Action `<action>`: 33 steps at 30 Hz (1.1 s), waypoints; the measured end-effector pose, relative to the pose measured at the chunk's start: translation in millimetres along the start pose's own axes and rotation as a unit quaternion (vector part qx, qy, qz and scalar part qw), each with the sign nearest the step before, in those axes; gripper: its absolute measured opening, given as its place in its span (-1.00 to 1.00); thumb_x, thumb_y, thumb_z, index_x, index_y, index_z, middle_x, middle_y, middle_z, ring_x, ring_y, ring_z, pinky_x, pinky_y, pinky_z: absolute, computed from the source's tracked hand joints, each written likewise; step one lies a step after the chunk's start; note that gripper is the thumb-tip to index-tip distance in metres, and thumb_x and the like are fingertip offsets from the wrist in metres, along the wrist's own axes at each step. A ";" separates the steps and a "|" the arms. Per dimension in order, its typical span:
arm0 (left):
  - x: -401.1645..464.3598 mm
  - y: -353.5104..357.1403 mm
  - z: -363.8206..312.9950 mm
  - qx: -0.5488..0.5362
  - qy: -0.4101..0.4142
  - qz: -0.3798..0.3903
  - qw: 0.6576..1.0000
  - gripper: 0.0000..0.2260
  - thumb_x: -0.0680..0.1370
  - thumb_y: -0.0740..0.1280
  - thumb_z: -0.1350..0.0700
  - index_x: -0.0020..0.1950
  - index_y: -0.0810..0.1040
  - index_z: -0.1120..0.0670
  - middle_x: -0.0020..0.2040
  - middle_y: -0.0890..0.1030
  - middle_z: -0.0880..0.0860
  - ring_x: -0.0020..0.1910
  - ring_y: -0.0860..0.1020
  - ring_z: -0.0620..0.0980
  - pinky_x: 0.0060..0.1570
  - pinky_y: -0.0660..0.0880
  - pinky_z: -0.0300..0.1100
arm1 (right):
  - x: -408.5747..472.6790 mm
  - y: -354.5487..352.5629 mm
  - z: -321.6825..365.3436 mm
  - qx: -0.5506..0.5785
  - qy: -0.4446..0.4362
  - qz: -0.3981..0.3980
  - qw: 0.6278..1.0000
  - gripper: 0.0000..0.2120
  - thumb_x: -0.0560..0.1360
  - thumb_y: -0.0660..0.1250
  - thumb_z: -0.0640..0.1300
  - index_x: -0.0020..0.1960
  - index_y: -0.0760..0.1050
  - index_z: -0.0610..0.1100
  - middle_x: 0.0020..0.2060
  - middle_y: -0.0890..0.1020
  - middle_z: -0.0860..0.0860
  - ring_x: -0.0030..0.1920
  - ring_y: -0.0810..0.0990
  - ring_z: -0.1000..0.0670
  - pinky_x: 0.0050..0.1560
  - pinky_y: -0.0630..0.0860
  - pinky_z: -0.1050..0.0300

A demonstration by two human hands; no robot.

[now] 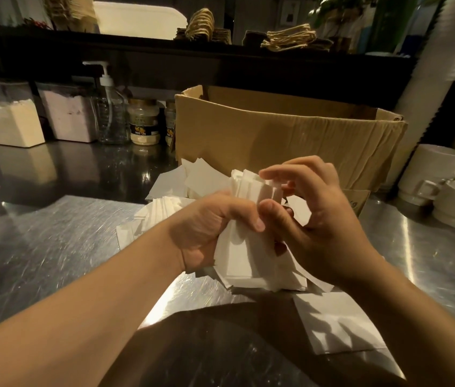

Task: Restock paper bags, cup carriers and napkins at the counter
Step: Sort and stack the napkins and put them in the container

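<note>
Head camera, looking down at a steel counter (53, 236): the left hand (206, 233) is wrapped around a thick bundle of white napkins (248, 247), thumb across the front and fingers curled behind, holding the bundle upright just above the counter. The right hand (313, 219) meets the same bundle from the other side; its thumb presses the front near the left thumb, and its forefinger arches over the fanned top edges, pinching a few sheets. The remaining right fingers are loosely bent behind the paper, and how they sit there cannot be told.

Under and behind the hands, loose napkins (170, 188) lie scattered on the counter, some overlapping, some touching the foot of an open cardboard box (276, 129) that stands just behind them. One more flat white sheet (338, 322) lies on the counter near the right forearm, partly in shadow.

Left of the box, along the back wall, stand two jars (144, 121), a clear pump bottle (109, 107) and two clear tubs of powder (11, 118). Right of the box sit stacked white cups (444, 185). On the dark shelf above, bundles of brown paper bags with twine handles (287, 40) lie in stacks.
</note>
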State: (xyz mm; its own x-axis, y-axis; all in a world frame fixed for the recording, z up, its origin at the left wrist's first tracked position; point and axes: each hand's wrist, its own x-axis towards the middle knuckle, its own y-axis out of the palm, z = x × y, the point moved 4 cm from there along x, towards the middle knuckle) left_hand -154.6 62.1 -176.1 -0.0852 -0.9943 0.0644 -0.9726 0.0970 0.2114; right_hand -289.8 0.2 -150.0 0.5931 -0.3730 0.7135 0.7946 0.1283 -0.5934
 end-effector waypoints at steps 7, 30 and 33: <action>-1.2 4.8 -0.7 0.033 -0.006 0.006 0.999 -0.73 0.34 0.33 0.20 0.00 0.61 0.00 -0.20 0.66 0.06 -0.19 0.67 0.00 -0.10 0.66 -0.05 | 0.3 -2.6 2.0 0.004 0.010 0.000 1.000 -0.68 0.45 0.16 0.37 0.11 0.45 0.27 0.07 0.42 0.20 0.17 0.39 0.05 0.12 0.52 0.05; 2.8 0.9 4.6 0.000 -0.030 0.031 0.999 -0.70 0.33 0.40 0.19 0.01 0.72 -0.05 -0.09 0.65 0.10 -0.08 0.63 0.06 0.06 0.60 0.09 | -0.5 -0.9 -0.9 0.095 0.088 0.098 0.987 -0.87 0.44 0.34 0.15 -0.01 0.52 0.25 -0.08 0.56 0.26 0.05 0.50 0.16 -0.01 0.49 0.34; 3.4 2.0 5.4 -0.019 -0.027 0.054 0.998 -0.64 0.29 0.44 0.15 0.07 0.70 -0.04 -0.04 0.63 0.13 -0.02 0.61 0.10 0.13 0.56 0.16 | 0.3 -1.8 -2.6 0.107 0.092 0.077 0.987 -0.92 0.46 0.33 0.11 -0.04 0.53 0.23 -0.09 0.57 0.25 0.04 0.51 0.15 0.01 0.49 0.37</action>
State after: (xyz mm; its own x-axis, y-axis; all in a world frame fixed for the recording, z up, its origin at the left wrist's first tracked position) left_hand -157.9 58.7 -180.7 -0.2007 -0.9790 0.0359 -0.9486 0.2034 0.2426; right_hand -291.4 -2.6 -149.8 0.6906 -0.4923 0.5298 0.7182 0.3808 -0.5824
